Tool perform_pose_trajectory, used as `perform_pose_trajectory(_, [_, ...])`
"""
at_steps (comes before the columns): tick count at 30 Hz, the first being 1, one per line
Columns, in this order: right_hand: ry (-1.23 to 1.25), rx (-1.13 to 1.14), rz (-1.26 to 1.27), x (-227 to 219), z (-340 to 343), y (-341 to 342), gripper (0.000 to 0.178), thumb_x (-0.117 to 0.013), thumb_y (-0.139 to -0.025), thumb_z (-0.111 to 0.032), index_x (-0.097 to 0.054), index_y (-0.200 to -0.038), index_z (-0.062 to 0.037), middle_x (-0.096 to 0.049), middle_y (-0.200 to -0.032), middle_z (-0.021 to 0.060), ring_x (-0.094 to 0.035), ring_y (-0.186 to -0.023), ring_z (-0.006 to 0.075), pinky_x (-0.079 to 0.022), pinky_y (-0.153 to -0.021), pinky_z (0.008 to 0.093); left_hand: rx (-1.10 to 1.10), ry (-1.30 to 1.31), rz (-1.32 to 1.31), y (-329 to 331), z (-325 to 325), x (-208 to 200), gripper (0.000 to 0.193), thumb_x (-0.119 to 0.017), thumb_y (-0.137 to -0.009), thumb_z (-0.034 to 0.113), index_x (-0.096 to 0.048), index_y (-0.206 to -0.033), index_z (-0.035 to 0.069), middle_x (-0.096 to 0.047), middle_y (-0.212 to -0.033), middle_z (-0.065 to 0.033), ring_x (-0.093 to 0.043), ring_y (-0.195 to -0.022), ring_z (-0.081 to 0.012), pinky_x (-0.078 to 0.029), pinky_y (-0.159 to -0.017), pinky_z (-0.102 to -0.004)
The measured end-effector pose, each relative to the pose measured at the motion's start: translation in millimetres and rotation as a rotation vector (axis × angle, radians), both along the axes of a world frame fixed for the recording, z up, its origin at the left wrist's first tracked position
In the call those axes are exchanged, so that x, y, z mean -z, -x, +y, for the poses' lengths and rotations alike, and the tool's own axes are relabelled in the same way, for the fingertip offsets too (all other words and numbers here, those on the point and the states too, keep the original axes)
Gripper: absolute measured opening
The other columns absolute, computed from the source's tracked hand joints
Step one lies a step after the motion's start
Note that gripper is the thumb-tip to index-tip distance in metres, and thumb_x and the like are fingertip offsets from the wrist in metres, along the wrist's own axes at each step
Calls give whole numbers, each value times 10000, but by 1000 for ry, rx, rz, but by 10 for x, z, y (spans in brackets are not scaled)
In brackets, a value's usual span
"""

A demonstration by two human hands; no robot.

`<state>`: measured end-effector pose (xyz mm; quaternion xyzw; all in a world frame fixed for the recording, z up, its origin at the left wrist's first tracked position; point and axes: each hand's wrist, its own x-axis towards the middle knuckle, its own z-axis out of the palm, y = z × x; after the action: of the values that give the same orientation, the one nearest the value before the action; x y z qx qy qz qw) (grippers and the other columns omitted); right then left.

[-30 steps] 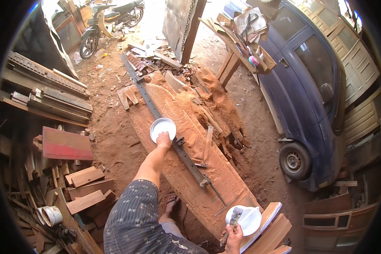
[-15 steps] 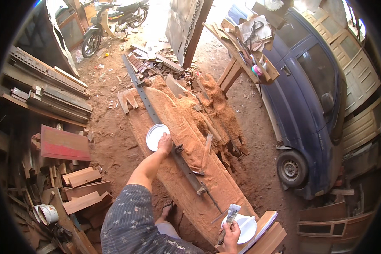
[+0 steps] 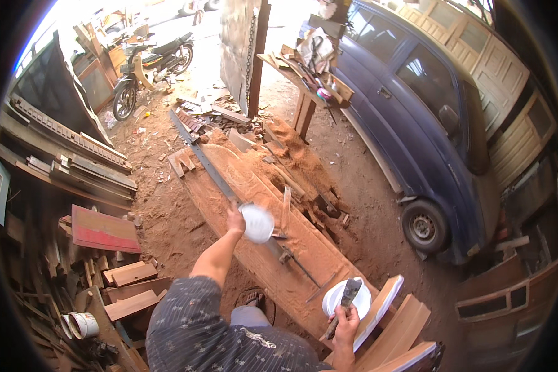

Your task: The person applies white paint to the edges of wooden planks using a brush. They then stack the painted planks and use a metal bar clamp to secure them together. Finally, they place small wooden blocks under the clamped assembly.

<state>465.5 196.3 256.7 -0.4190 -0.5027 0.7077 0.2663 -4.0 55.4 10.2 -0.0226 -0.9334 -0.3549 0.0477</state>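
At the lower edge of the view, a dark patterned garment (image 3: pixel 189 316) covers the person's upper arm and trunk. Close by, the right hand (image 3: pixel 346 323) has its fingers wrapped around the handle of a flat, dark tool, probably a paintbrush (image 3: pixel 351 289), which points up and away from the body. Just behind it sits a round white tub (image 3: pixel 366 304) at the near end of the worktop (image 3: pixel 319 259), beside some wooden boards (image 3: pixel 394 335).

Farther along, the left hand (image 3: pixel 234 221) reaches out over the worktop, its fingers closed on the left edge of a round white lid (image 3: pixel 258 224). The lid is blurred and covers part of a long metal bar clamp (image 3: pixel 214 173) lying lengthwise on the dusty wood. A narrow wooden strip (image 3: pixel 286 208) stands out just beyond the lid.

On the ground to the left are a white bucket (image 3: pixel 84 325), loose planks (image 3: pixel 131 305) and a board with a red lower band (image 3: pixel 105 229). Past the worktop's right side, a dark blue car (image 3: pixel 378 93) is parked. Farthest off, a motorcycle (image 3: pixel 152 68) stands near the bright opening.
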Motion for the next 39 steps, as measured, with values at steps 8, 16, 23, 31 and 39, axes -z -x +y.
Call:
perform_pose_trajectory(8, [-104,102,42,-58,100,-1019,245,-728,-919,-141,-587,-1072,-12,-579,-772,5,-558,-560,94,-472,-489,257,-2,-405,-82,-1080,-88,-789,373,-526,-992,166,-607,-1283,-53,-678,-1221,-243,-648,-1166,-345,-497,-996,-409])
perform_pose_trajectory(16, [-28,163,28,220,326,-1105,349,-609,-1007,-378,-591,-1016,-29,-608,-807,48,-516,-536,93,-422,-441,256,473,-848,-435,-3010,600,-2038,365,-441,-1078,149,-542,-1375,-39,-608,-1316,-170,-606,-1170,-230,-518,-994,-322])
perform_pose_trajectory(23, [-193,282,-48,472,938,-1164,269,-709,-905,-135,-609,-1102,19,-570,-737,8,-526,-526,80,-444,-428,235,765,-895,-480,-3907,1574,-1633,437,-465,-1072,215,-478,-1412,-59,-589,-1352,-214,-562,-1253,-291,-442,-1070,-360])
perform_pose_trajectory(31, [-1,519,-245,1270,1411,-1468,196,-673,-878,-87,-622,-1016,42,-587,-716,50,-515,-482,130,-440,-417,284,975,-195,-92,-4043,1504,-924,505,-559,-990,296,-497,-1402,10,-598,-1289,-288,-533,-1211,-438,-410,-1069,-489])
perform_pose_trajectory(39, [-183,395,-343,1570,1259,-1137,253,-678,-857,-149,-649,-1036,27,-678,-800,110,-642,-631,207,-498,-560,354,795,-291,-477,-3864,1483,-652,493,-555,-1008,368,-600,-1312,-17,-628,-1281,-282,-585,-1242,-402,-452,-1054,-434])
